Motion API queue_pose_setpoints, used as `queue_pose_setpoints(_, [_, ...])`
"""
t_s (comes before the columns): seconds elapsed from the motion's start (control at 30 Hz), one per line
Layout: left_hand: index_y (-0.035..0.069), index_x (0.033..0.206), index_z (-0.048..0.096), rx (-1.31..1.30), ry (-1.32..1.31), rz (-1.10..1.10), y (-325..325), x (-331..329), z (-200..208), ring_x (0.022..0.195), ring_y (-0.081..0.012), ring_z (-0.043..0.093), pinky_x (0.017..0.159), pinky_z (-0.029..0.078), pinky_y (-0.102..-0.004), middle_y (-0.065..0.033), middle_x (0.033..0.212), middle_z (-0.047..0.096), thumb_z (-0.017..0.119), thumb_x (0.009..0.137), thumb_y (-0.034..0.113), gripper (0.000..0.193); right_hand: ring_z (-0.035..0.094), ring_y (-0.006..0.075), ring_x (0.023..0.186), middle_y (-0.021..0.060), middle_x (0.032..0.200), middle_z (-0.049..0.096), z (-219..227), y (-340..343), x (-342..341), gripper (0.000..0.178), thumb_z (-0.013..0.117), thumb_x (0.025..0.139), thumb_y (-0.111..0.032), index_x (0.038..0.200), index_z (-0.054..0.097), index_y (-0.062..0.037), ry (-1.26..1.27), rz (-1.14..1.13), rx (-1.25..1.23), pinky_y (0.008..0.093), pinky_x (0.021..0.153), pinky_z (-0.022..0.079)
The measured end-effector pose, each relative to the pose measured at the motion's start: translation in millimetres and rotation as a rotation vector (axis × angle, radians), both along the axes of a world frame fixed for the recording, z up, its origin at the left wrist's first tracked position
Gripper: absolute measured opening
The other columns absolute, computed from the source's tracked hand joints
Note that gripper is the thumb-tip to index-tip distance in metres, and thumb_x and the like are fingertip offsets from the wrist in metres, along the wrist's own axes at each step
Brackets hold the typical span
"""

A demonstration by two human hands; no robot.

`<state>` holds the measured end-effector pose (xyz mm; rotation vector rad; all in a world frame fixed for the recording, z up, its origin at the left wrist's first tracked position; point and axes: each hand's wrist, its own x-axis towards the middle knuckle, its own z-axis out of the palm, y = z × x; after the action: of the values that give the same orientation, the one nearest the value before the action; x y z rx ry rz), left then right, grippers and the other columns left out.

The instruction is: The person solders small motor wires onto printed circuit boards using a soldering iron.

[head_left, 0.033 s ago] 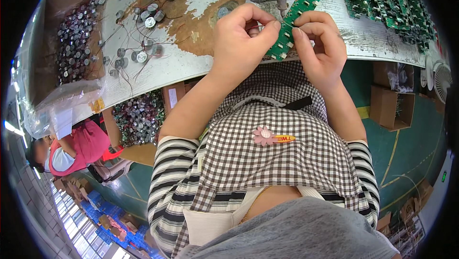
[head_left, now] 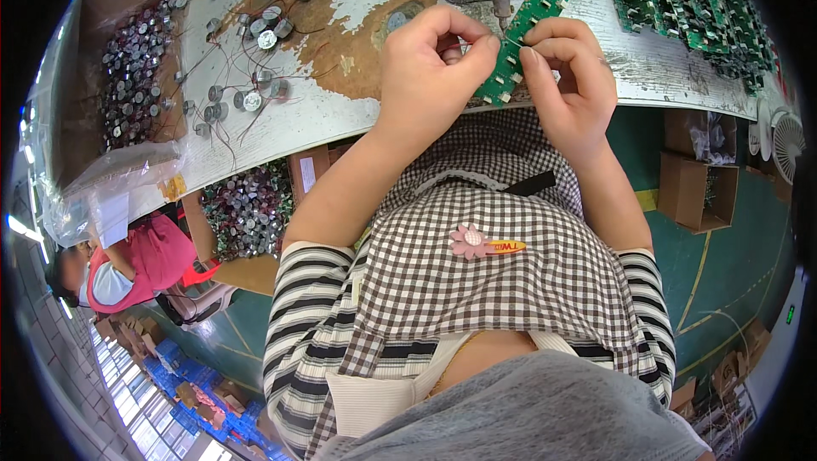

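A long green circuit board [head_left: 545,3] with small pale connectors lies slantwise at the table's front edge, beneath the tip of a soldering iron [head_left: 501,7]. My left hand [head_left: 434,65] is closed in a pinch at the board's left side, and a thin reddish wire shows at its fingers. Something rounded is partly hidden inside that hand. My right hand [head_left: 574,78] is closed at the board's right edge, thumb and index finger close together. What lies between its fingertips is too small to make out.
Small round motors [head_left: 266,39] with thin wires lie scattered on the left. Beyond them stands a box of motors [head_left: 81,53]. Rows of green boards [head_left: 681,10] fill the right. Another open box [head_left: 247,206] sits below the table edge. A person in pink [head_left: 162,248] sits at left.
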<state>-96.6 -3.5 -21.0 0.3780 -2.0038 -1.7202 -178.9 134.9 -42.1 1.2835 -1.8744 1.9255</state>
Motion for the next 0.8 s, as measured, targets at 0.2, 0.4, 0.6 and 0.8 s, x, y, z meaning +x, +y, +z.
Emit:
queue_pose_setpoints(0.2, [0.001, 0.076, 0.063, -0.008, 0.036, 0.02, -2, -7, 3, 0.055, -0.0024, 0.045, 0.049, 0.038, -0.0193, 0.002, 0.065, 0.058, 0.069, 0.074, 0.007, 0.009, 0.06, 0.0116, 0.062, 0.0123, 0.089, 0.061, 4, -4, -8, 0.009, 0.065, 0.078, 0.007, 0.081, 0.057, 0.004, 0.097, -0.023, 0.001, 0.0208, 0.053, 0.05])
queue_pose_setpoints(0.4, [0.001, 0.083, 0.063, -0.119, -0.038, 0.008, -3, 5, 2, 0.063, -0.0012, 0.048, 0.056, 0.04, -0.0166, 0.0031, 0.072, 0.06, 0.069, 0.078, 0.005, 0.008, 0.058, 0.0138, 0.064, 0.0118, 0.09, 0.061, -3, -6, 1, 0.011, 0.066, 0.077, 0.006, 0.082, 0.057, 0.0026, 0.045, -0.009, 0.034, 0.0223, 0.056, 0.049])
queue_pose_setpoints(0.6, [0.002, 0.079, 0.063, -0.148, -0.041, -0.075, -4, 6, 6, 0.058, -0.0014, 0.046, 0.05, 0.038, -0.0181, 0.0023, 0.07, 0.06, 0.071, 0.074, 0.007, 0.01, 0.054, 0.012, 0.082, 0.0141, 0.105, 0.055, -7, 8, 3, 0.007, 0.059, 0.086, 0.005, 0.092, 0.056, 0.0034, -0.109, -0.006, -0.068, 0.0201, 0.065, 0.048])
queue_pose_setpoints(0.8, [0.005, 0.088, 0.07, -0.802, 0.338, 0.092, -71, 9, 20, 0.077, -0.0174, 0.062, 0.071, 0.049, -0.0293, -0.0085, 0.091, 0.065, 0.076, 0.071, 0.011, 0.02, 0.057, 0.0108, 0.068, 0.0148, 0.101, 0.059, -10, 4, 3, 0.002, 0.055, 0.091, 0.003, 0.091, 0.054, 0.0051, -0.236, 0.038, -0.149, 0.0214, 0.063, 0.051])
